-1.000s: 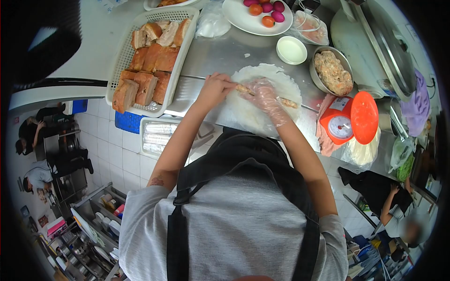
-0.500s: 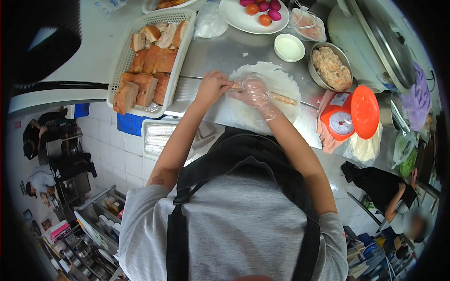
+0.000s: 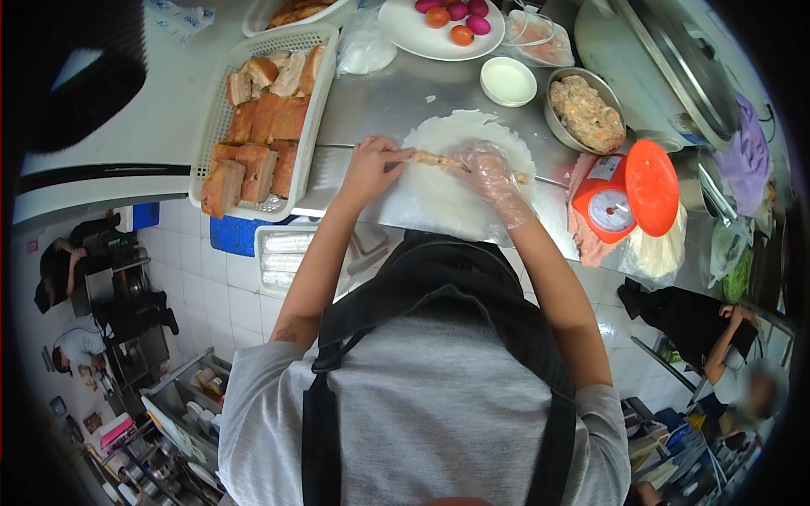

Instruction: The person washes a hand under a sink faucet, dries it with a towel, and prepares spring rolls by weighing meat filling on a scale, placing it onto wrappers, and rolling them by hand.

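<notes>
A strip of filling [image 3: 432, 160] runs across a round white sheet [image 3: 447, 201] on the steel counter. My bare left hand [image 3: 373, 169] has its fingers pinched at the strip's left end, near the sheet's edge. Over the strip's right part is my right hand [image 3: 488, 173] in a clear plastic glove, its fingertips on the filling. A bit of the strip shows right of the glove. Behind the sheet stand a small white bowl [image 3: 508, 82] and a metal bowl of chunky filling [image 3: 585, 114].
A white basket of roasted meat slabs [image 3: 316, 126] stands left. A red scale [image 3: 609, 207] is at the right, a plate [image 3: 392, 34] with tomatoes behind. A tray [image 3: 263, 253] sits below the counter. Co-workers [image 3: 692, 325] stand at both sides.
My right hand has slid right along the strip, uncovering more of its left part. My left hand stays at the left end. The whole view has shifted slightly.
</notes>
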Demonstrator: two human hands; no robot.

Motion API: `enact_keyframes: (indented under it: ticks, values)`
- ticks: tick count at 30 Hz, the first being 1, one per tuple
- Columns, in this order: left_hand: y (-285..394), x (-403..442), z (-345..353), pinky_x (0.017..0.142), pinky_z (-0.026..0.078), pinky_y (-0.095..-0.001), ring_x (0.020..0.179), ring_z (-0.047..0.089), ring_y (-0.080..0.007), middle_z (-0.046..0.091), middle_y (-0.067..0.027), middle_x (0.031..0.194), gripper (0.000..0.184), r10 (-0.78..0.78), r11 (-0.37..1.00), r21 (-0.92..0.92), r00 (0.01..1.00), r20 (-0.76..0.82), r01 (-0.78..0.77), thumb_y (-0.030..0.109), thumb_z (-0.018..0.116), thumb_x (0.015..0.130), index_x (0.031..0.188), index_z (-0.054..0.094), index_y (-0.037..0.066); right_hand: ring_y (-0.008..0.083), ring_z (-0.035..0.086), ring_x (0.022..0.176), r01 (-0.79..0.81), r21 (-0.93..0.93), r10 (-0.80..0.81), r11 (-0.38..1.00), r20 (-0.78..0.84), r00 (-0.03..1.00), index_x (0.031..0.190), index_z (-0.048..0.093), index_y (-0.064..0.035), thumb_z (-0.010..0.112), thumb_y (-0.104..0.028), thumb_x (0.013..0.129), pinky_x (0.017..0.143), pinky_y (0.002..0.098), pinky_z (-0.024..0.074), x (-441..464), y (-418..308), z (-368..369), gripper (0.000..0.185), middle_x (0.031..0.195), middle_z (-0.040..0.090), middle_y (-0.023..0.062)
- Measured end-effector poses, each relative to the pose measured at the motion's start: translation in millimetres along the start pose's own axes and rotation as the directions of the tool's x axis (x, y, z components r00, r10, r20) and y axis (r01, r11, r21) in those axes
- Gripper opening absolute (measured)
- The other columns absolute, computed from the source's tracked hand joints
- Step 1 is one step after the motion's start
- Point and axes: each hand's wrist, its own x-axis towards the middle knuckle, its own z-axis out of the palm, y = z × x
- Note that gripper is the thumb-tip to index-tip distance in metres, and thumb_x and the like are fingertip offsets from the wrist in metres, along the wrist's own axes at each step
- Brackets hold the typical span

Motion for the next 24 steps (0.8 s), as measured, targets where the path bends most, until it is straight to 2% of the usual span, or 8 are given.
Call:
enact_keyframes:
  ticks: [1,4,10,13,16,19,24]
  values:
    - [-1.3,0.1,0.3,0.093,0.039,-0.0389,0.101,0.052,-0.0251,0.059,-0.0032,0.097,0.036,-0.005,1.0,-0.007,1.0,0.006,0.005,0.017,0.073,0.078,0.113,0.075,0.023,0.0327,0.06,0.102,-0.004,-0.015,0.004,1.0,0.025,1.0,0.105,0.075,-0.0145,0.07,-0.035,0.083,0.091,0.0447,0.0468,-1.7,2.5,-2.0,0.031,0.1,0.066,0.0143]
    - [-2.7,0.1,0.7,0.094,0.039,-0.0388,0.101,0.052,-0.0249,0.058,-0.0029,0.098,0.036,-0.018,1.0,-0.015,1.0,0.008,0.018,0.017,0.073,0.078,0.113,0.075,0.025,0.0317,0.06,0.103,0.004,0.043,-0.002,0.999,-0.047,0.999,0.106,0.076,-0.0157,0.071,-0.036,0.082,0.093,0.044,0.0462,-12.1,2.1,-10.8,0.032,0.099,0.067,0.0131]
    - [-8.4,0.3,4.6,0.094,0.039,-0.0399,0.103,0.052,-0.025,0.059,-0.0033,0.102,0.039,-0.023,1.0,-0.002,0.999,0.026,0.023,0.02,0.074,0.077,0.116,0.074,0.024,0.0303,0.06,0.104,-0.022,-0.028,0.023,0.999,0.035,0.999,0.107,0.076,-0.0188,0.072,-0.037,0.081,0.095,0.0425,0.0458,-19.1,12.3,-25.3,0.032,0.099,0.069,0.0117]
    - [16.9,8.5,-2.9,0.093,0.039,-0.0413,0.104,0.053,-0.025,0.061,-0.0038,0.104,0.039,-0.04,0.994,0.097,0.999,-0.015,0.042,0.021,0.074,0.077,0.116,0.073,0.022,0.0299,0.06,0.103,0.0,-0.024,-0.002,1.0,-0.084,0.996,0.107,0.076,-0.0201,0.073,-0.037,0.08,0.094,0.0426,0.0461,-23.7,14.6,-26.7,0.032,0.098,0.069,0.0112]
    - [47.4,24.5,8.8,0.093,0.038,-0.0418,0.105,0.053,-0.0244,0.062,-0.0028,0.105,0.04,0.185,0.983,0.003,0.981,-0.064,-0.185,0.026,0.076,0.075,0.115,0.073,0.021,0.0301,0.061,0.1,-0.047,-0.022,0.047,0.999,-0.01,0.999,0.104,0.076,-0.02,0.074,-0.038,0.078,0.092,0.0435,0.047,-21.9,20.7,-22.8,0.031,0.096,0.069,0.01]
    - [71.3,37.7,32.2,0.093,0.037,-0.0406,0.104,0.054,-0.0225,0.063,0.0001,0.102,0.036,0.196,0.979,-0.052,0.98,-0.005,-0.196,0.029,0.078,0.074,0.109,0.075,0.022,0.0303,0.061,0.097,-0.051,-0.079,0.047,0.996,-0.054,0.997,0.101,0.077,-0.0199,0.075,-0.039,0.076,0.089,0.0433,0.0478,-25.0,10.4,-35.3,0.031,0.094,0.069,0.0085]
    - [69.0,51.5,50.0,0.091,0.037,-0.0388,0.101,0.054,-0.02,0.063,0.0037,0.098,0.029,0.16,0.987,-0.016,0.983,0.087,-0.159,0.029,0.079,0.072,0.1,0.078,0.023,0.0292,0.062,0.096,-0.123,-0.036,0.121,0.992,-0.04,0.992,0.097,0.078,-0.0207,0.077,-0.038,0.074,0.088,0.0416,0.0482,-32.2,15.0,-44.1,0.029,0.092,0.07,0.007]
